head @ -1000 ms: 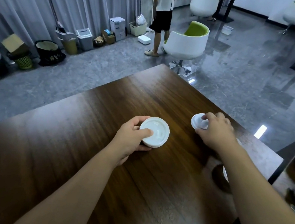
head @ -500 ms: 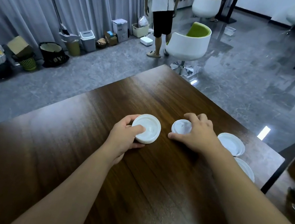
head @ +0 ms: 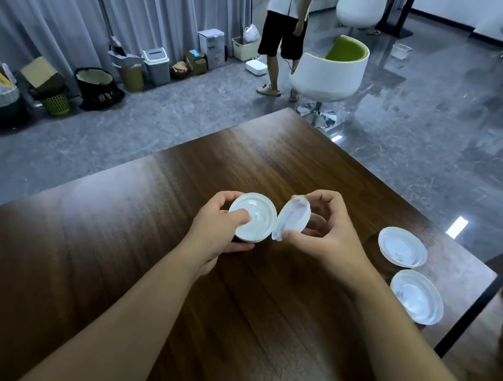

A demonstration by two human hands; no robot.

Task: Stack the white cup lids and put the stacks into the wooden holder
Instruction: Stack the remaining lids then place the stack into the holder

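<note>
My left hand (head: pixel 217 228) grips a small stack of white cup lids (head: pixel 254 217) just above the dark wooden table (head: pixel 133 253), thumb pressed on the top lid. My right hand (head: pixel 326 232) pinches a single white lid (head: pixel 292 219) by its rim, tilted on edge and touching the right side of the stack. Two more white lids lie flat near the table's right edge, one farther (head: pixel 402 247) and one nearer (head: pixel 417 296). No wooden holder is in view.
The table's right edge (head: pixel 469 313) drops off beside a second surface holding dark items. Beyond the far corner stand a white and green chair (head: pixel 330 70) and a person (head: pixel 285 29). Bins and boxes line the curtain at left.
My right hand lifted a lid off the table at the right and carried it left to the stack. The lid has tipped up on edge. My left hand kept its hold on the stack.
</note>
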